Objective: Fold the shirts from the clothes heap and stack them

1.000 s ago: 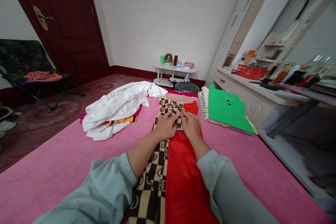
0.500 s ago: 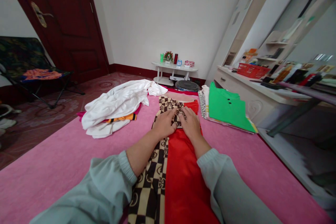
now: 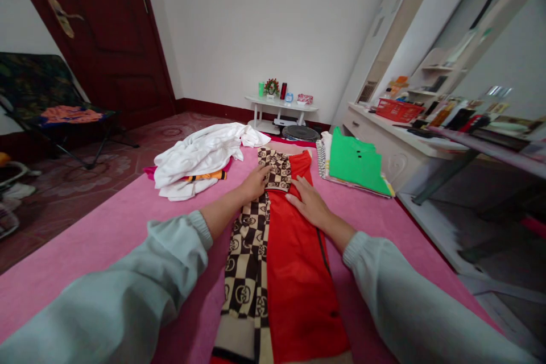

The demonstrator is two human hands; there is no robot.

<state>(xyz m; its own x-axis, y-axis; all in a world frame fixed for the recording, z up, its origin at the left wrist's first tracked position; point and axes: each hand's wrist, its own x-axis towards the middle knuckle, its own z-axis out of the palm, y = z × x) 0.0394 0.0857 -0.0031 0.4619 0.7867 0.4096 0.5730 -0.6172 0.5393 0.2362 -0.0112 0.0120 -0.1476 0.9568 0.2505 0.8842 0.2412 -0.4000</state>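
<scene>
A long garment (image 3: 298,273), part plain red and part brown-and-cream checkered, lies lengthwise in front of me on the pink bed cover (image 3: 179,261). At its far end a checkered piece (image 3: 277,169) lies folded over the red. My left hand (image 3: 255,182) rests at the left edge of that piece, fingers stretched onto the cloth. My right hand (image 3: 310,203) lies open on the red fabric near the right edge, thumb and fingers apart. The garment's near end runs toward the bottom of the view.
White clothes (image 3: 205,153) lie crumpled at the left, over an orange item (image 3: 205,176). A folded green shirt (image 3: 354,162) tops a stack at the right. Beyond are a dressing table (image 3: 384,136) with a red basket (image 3: 398,110), a low white table (image 3: 281,103) and a folding chair (image 3: 63,108).
My hands have moved apart, left hand to the checkered piece's left edge, right hand outward onto the red. More of the garment's near end now shows.
</scene>
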